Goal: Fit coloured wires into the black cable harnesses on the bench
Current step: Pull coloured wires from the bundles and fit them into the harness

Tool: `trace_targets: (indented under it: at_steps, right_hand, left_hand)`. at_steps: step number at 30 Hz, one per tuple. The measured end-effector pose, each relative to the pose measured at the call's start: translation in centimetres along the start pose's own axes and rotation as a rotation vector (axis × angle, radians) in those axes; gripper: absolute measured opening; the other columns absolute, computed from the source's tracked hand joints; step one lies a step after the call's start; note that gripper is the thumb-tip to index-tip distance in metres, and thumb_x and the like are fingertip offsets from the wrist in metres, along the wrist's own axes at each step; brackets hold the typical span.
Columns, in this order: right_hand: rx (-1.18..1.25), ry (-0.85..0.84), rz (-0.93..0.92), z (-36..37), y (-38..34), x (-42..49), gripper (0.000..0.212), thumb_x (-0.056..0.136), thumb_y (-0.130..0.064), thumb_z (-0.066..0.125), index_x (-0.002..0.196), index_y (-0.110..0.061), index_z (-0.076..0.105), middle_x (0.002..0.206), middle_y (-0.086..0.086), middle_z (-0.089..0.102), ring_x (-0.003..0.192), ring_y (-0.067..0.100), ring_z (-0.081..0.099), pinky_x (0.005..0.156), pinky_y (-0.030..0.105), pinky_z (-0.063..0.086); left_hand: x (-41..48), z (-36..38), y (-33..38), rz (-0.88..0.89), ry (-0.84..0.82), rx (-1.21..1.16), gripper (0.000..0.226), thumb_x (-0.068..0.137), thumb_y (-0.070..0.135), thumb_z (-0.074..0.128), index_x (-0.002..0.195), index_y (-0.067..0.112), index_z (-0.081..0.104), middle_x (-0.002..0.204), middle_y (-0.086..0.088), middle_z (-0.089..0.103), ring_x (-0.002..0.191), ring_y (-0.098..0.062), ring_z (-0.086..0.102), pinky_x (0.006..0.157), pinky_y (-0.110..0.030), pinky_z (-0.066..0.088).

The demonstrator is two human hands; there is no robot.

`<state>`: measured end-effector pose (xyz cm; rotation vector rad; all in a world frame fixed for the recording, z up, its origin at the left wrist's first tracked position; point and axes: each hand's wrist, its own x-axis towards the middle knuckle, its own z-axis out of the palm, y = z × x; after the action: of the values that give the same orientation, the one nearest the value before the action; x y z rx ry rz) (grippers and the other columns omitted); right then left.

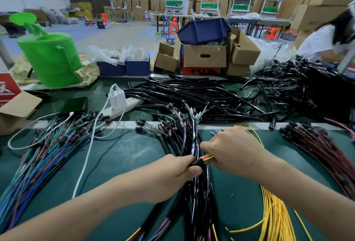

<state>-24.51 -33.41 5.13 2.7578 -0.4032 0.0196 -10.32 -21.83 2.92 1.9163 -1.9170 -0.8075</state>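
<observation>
A bundle of black cable harnesses [194,192] lies on the green bench in front of me, its far ends fanning into thin coloured leads. My left hand [172,171] grips the end of one black sleeve. My right hand [232,152] pinches a short bunch of coloured wires [207,158], orange, green and blue, right at that sleeve's mouth. Loose yellow wires [272,212] lie to the right of the bundle.
Multicoloured wire looms [42,156] spread at the left, red-brown ones [322,148] at the right. A heap of black sleeves [192,95] fills the far bench. A power strip with charger [119,102], green watering can [51,56], cardboard boxes [205,56] and a seated person [324,41] are beyond.
</observation>
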Motion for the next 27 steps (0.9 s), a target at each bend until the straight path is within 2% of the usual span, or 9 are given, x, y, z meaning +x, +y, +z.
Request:
trace_targets:
  at_steps: [3, 5, 9, 12, 16, 18, 22, 24, 27]
  right_hand:
    - [-0.099, 0.132, -0.057, -0.2, -1.1, -0.1, 0.034, 0.051, -0.035, 0.080, 0.059, -0.020, 0.051, 0.043, -0.001, 0.053, 0.034, 0.024, 0.051, 0.040, 0.021, 0.014]
    - [-0.056, 0.169, -0.040, 0.0, -1.7, -0.1, 0.039, 0.037, -0.028, 0.082, 0.061, -0.018, 0.054, 0.037, -0.001, 0.047, 0.027, 0.022, 0.044, 0.038, 0.021, 0.008]
    - [0.085, 0.176, -0.060, 0.8, -3.1, -0.2, 0.044, 0.069, -0.025, 0.066, 0.109, -0.016, 0.049, 0.071, 0.002, 0.064, 0.060, 0.031, 0.062, 0.047, 0.030, 0.031]
    - [0.377, 0.147, -0.036, 1.2, -4.0, -0.7, 0.046, 0.081, -0.026, 0.052, 0.125, -0.021, 0.037, 0.100, -0.005, 0.061, 0.085, 0.029, 0.062, 0.064, 0.038, 0.046]
    - [0.512, 0.128, 0.029, 1.6, -3.5, -1.0, 0.029, 0.080, -0.026, 0.060, 0.106, -0.017, 0.051, 0.096, -0.003, 0.059, 0.085, 0.026, 0.058, 0.069, 0.038, 0.048]
    - [0.352, 0.150, 0.064, 2.0, -2.3, -1.3, 0.021, 0.075, -0.025, 0.072, 0.088, -0.015, 0.058, 0.087, 0.000, 0.059, 0.082, 0.023, 0.057, 0.073, 0.033, 0.047]
    - [0.237, 0.238, 0.214, 2.6, -1.0, -1.9, 0.034, 0.053, -0.020, 0.087, 0.067, -0.017, 0.056, 0.065, -0.001, 0.058, 0.066, 0.023, 0.060, 0.073, 0.038, 0.053]
    - [0.254, 0.159, 0.238, 2.9, -1.0, -1.8, 0.033, 0.068, -0.024, 0.080, 0.071, -0.019, 0.047, 0.068, 0.001, 0.059, 0.065, 0.025, 0.058, 0.062, 0.030, 0.043]
    - [0.223, -0.018, 0.164, 3.6, -1.2, -1.8, 0.018, 0.092, -0.033, 0.048, 0.084, -0.021, 0.038, 0.089, 0.004, 0.061, 0.085, 0.028, 0.057, 0.068, 0.033, 0.037]
  left_hand:
    - [-0.1, -0.2, 1.5, 0.043, 0.005, 0.040, 0.031, 0.100, 0.034, 0.033, 0.074, 0.019, 0.036, 0.061, 0.003, 0.036, 0.053, -0.013, 0.031, 0.051, -0.017, 0.030]
    - [-0.4, -0.6, 2.6, 0.081, 0.007, 0.071, 0.025, 0.101, 0.029, 0.031, 0.081, 0.016, 0.038, 0.060, 0.005, 0.032, 0.052, -0.008, 0.029, 0.049, -0.013, 0.031]
    - [-1.1, -1.4, 3.2, 0.140, -0.039, 0.120, 0.015, 0.102, 0.019, 0.032, 0.096, 0.013, 0.044, 0.061, 0.005, 0.029, 0.052, -0.008, 0.027, 0.054, -0.024, 0.026]
    - [-1.1, -1.4, 2.8, 0.165, -0.070, 0.176, 0.028, 0.102, 0.017, 0.035, 0.109, -0.003, 0.054, 0.061, 0.007, 0.029, 0.052, -0.018, 0.025, 0.056, -0.008, 0.033]
    - [-1.0, -1.1, 0.8, 0.115, -0.035, 0.134, 0.021, 0.099, 0.030, 0.039, 0.099, 0.016, 0.054, 0.062, 0.007, 0.039, 0.053, -0.010, 0.035, 0.054, -0.017, 0.032]
    - [-1.3, -1.0, -0.9, 0.085, -0.016, 0.078, 0.017, 0.099, 0.034, 0.043, 0.086, 0.025, 0.051, 0.064, 0.007, 0.045, 0.052, -0.006, 0.040, 0.050, -0.014, 0.031]
    - [-2.3, -0.7, -3.5, 0.008, 0.042, -0.070, 0.026, 0.098, 0.036, 0.042, 0.077, 0.029, 0.054, 0.059, 0.009, 0.047, 0.044, -0.004, 0.039, 0.046, -0.014, 0.032]
    - [-2.4, -0.2, -4.1, 0.005, 0.080, -0.031, 0.029, 0.099, 0.036, 0.039, 0.074, 0.028, 0.051, 0.062, 0.006, 0.048, 0.048, -0.005, 0.039, 0.048, -0.014, 0.033]
    - [-2.4, 0.3, -4.0, 0.009, 0.068, 0.029, 0.033, 0.101, 0.034, 0.035, 0.071, 0.029, 0.046, 0.059, 0.007, 0.045, 0.046, -0.002, 0.043, 0.044, -0.010, 0.030]
